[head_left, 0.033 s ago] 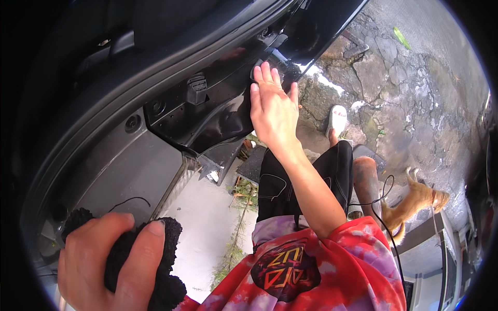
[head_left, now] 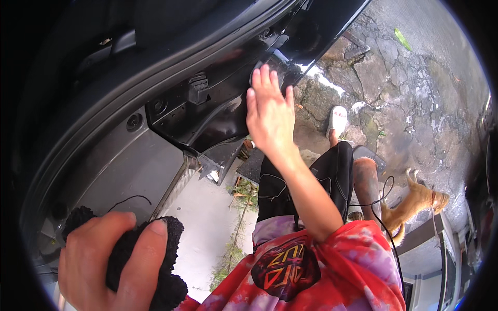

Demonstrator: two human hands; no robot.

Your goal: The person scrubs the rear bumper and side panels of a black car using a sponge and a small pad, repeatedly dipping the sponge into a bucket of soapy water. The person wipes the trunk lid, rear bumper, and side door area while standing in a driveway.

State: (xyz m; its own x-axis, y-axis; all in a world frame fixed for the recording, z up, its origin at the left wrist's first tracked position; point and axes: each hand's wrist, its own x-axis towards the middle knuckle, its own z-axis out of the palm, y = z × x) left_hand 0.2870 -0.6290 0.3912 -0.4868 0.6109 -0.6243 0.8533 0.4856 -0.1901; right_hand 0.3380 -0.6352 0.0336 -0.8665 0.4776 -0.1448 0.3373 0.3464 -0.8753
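Cloth (head_left: pixel 174 241): black, bunched, gripped by left hand (head_left: pixel 106 262).
Right hand (head_left: pixel 271 114): unclenched, fingers extended over black panel (head_left: pixel 228 119).
Sandal (head_left: pixel 339 120): white, to right hand's right.

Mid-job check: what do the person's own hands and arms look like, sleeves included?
Both the left hand and right hand are gloveless. The right forearm is bare below a short red tie-dye sleeve with white and lavender patches.

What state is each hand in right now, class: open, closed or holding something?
Left hand: closed around a black cloth.
Right hand: open, fingers extended over the black panel; its palm is hidden.
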